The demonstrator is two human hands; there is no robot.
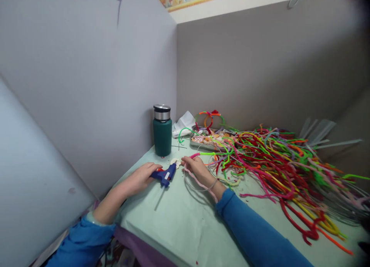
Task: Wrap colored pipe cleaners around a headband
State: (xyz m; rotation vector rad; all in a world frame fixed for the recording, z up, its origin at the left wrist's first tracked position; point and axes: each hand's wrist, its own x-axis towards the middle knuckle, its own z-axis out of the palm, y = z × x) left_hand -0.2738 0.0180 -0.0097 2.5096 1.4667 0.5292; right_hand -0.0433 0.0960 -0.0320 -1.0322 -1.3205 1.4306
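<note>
My left hand grips the handle of a blue glue gun low over the table. A translucent glue stick juts from its back, and its nozzle points at a small off-white piece on the tabletop. To the right, my right hand is closed in a pinch on a thin wire hoop. A light pink pipe cleaner trails from those fingers toward the wrist. Pink, green and orange fuzzy wrapping shows just behind the hand. What lies between the fingertips is partly hidden.
A dark green bottle stands near the left partition. Behind my right hand are a metal tray of small pieces, crumpled white tissue and fuzzy hoops. A large tangle of coloured pipe cleaners covers the table's right side.
</note>
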